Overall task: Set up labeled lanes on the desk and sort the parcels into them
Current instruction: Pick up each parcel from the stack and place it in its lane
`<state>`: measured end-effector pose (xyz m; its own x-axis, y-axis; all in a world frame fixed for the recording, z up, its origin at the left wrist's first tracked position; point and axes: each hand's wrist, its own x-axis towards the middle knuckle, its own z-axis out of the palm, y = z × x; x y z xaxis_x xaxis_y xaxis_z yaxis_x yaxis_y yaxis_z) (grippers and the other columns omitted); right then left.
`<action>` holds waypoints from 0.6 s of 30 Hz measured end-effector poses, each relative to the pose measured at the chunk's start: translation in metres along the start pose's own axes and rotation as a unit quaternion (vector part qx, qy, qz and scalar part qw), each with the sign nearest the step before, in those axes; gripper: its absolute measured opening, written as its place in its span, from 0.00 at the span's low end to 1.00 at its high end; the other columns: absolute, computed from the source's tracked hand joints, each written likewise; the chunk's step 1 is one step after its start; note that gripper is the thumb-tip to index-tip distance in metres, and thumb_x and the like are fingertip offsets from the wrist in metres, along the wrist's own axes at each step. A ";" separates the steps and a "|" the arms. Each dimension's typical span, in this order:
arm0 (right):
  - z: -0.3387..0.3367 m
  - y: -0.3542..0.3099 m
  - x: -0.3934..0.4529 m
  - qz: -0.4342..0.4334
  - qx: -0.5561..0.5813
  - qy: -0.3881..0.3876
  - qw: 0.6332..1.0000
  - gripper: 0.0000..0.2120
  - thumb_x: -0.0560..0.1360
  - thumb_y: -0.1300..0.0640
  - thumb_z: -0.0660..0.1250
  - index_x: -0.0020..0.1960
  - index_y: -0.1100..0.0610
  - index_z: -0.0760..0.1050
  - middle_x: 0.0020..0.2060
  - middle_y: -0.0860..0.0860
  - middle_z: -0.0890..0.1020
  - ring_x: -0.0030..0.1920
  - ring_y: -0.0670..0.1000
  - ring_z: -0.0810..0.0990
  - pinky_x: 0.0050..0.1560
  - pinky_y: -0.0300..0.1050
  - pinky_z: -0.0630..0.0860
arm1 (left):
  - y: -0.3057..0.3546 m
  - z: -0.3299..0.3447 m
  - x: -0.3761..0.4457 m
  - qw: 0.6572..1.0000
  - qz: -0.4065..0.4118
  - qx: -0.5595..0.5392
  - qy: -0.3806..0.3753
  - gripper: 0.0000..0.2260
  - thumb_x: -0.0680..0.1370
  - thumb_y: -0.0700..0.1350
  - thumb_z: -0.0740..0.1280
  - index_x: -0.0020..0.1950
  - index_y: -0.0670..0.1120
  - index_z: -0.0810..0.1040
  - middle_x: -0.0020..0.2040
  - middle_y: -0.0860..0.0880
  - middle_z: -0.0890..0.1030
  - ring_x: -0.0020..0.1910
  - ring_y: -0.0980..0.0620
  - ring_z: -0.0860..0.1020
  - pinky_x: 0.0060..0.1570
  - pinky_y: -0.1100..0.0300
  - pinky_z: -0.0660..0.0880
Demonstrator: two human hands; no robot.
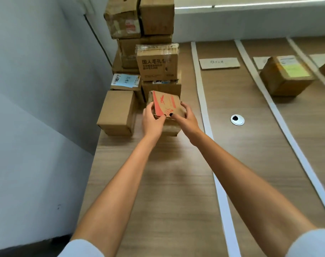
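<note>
Small red-printed parcel point(167, 105) sat tilted at the front of the box stack point(150, 58), far left of the desk point(176, 182). My left hand point(152, 120) and right hand point(185, 117) both gripped it, fingers curled round its edges. White tape strips point(202, 101) marked lanes rightward; one parcel point(285, 76) lay there beside a label card point(220, 63).

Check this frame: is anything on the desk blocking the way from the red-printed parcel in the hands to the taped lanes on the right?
Nothing visible does. Both the left hand and right hand grip the red-printed parcel, and the desk between it and the nearest tape strip is bare. The first lane holds only a label card at its far end.
</note>
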<state>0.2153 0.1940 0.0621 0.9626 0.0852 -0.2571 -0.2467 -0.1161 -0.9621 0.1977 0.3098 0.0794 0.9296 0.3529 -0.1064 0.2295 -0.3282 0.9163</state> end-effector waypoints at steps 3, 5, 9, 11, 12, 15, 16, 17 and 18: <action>-0.029 0.000 -0.029 0.009 0.083 0.022 0.996 0.28 0.73 0.50 0.68 0.69 0.46 0.63 0.65 0.53 0.73 0.62 0.54 0.75 0.60 0.51 0.75 | 0.017 0.011 -0.035 0.995 0.096 -0.014 -0.017 0.17 0.80 0.44 0.61 0.69 0.48 0.68 0.68 0.48 0.71 0.66 0.53 0.70 0.65 0.57 0.68; -0.051 -0.001 -0.049 0.017 0.143 0.037 0.989 0.22 0.74 0.52 0.67 0.67 0.44 0.66 0.62 0.54 0.75 0.57 0.55 0.78 0.52 0.50 0.79 | 0.031 0.017 -0.056 0.992 0.106 -0.065 -0.032 0.16 0.81 0.42 0.56 0.69 0.49 0.68 0.65 0.48 0.73 0.64 0.53 0.71 0.66 0.54 0.69; -0.098 -0.008 -0.091 0.003 0.196 0.039 0.980 0.18 0.77 0.52 0.64 0.66 0.48 0.67 0.54 0.52 0.78 0.47 0.49 0.80 0.39 0.42 0.78 | 0.062 0.036 -0.100 0.990 0.126 -0.069 0.012 0.22 0.77 0.34 0.62 0.69 0.49 0.68 0.61 0.50 0.74 0.61 0.57 0.72 0.63 0.54 0.72; -0.122 -0.015 -0.110 -0.004 0.199 0.026 0.980 0.19 0.78 0.51 0.63 0.67 0.50 0.67 0.53 0.51 0.79 0.45 0.45 0.80 0.37 0.38 0.77 | 0.079 0.048 -0.122 0.991 0.109 -0.073 0.039 0.27 0.74 0.37 0.70 0.70 0.49 0.66 0.66 0.51 0.68 0.63 0.59 0.67 0.63 0.61 0.69; -0.134 -0.018 -0.117 -0.004 0.200 0.018 0.980 0.19 0.78 0.51 0.62 0.68 0.51 0.66 0.55 0.51 0.78 0.45 0.43 0.79 0.37 0.37 0.76 | 0.086 0.053 -0.132 0.991 0.091 -0.087 0.035 0.30 0.72 0.40 0.72 0.72 0.49 0.64 0.67 0.51 0.65 0.63 0.59 0.66 0.63 0.62 0.68; -0.167 -0.030 -0.140 -0.013 0.174 -0.022 0.984 0.24 0.75 0.43 0.62 0.67 0.54 0.70 0.55 0.51 0.79 0.46 0.43 0.79 0.35 0.33 0.76 | 0.100 0.072 -0.157 0.990 0.054 -0.132 -0.005 0.30 0.70 0.47 0.74 0.70 0.45 0.68 0.65 0.48 0.72 0.61 0.53 0.74 0.56 0.60 0.75; -0.177 -0.035 -0.148 -0.017 0.156 -0.038 0.987 0.24 0.74 0.41 0.61 0.64 0.55 0.72 0.53 0.50 0.80 0.45 0.43 0.80 0.33 0.31 0.76 | 0.105 0.077 -0.166 0.989 0.047 -0.142 -0.016 0.27 0.71 0.47 0.73 0.68 0.44 0.70 0.62 0.47 0.76 0.57 0.52 0.77 0.50 0.63 0.77; -0.187 -0.037 -0.153 -0.025 0.138 -0.054 0.989 0.22 0.76 0.41 0.60 0.62 0.55 0.74 0.50 0.49 0.81 0.43 0.42 0.80 0.33 0.30 0.76 | 0.110 0.083 -0.174 0.987 0.043 -0.155 -0.020 0.24 0.73 0.46 0.71 0.68 0.44 0.70 0.60 0.46 0.78 0.55 0.53 0.78 0.46 0.66 0.76; -0.195 -0.040 -0.159 -0.031 0.126 -0.068 0.989 0.19 0.77 0.42 0.60 0.59 0.54 0.75 0.48 0.48 0.81 0.41 0.41 0.81 0.33 0.30 0.75 | 0.113 0.089 -0.182 0.985 0.039 -0.169 -0.023 0.24 0.74 0.45 0.70 0.69 0.44 0.68 0.61 0.46 0.78 0.54 0.54 0.78 0.44 0.68 0.75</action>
<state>0.0937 -0.0079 0.1595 0.9572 0.2190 -0.1894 -0.2236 0.1435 -0.9640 0.0805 0.1309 0.1684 0.9543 0.2960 -0.0406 0.0545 -0.0391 0.9977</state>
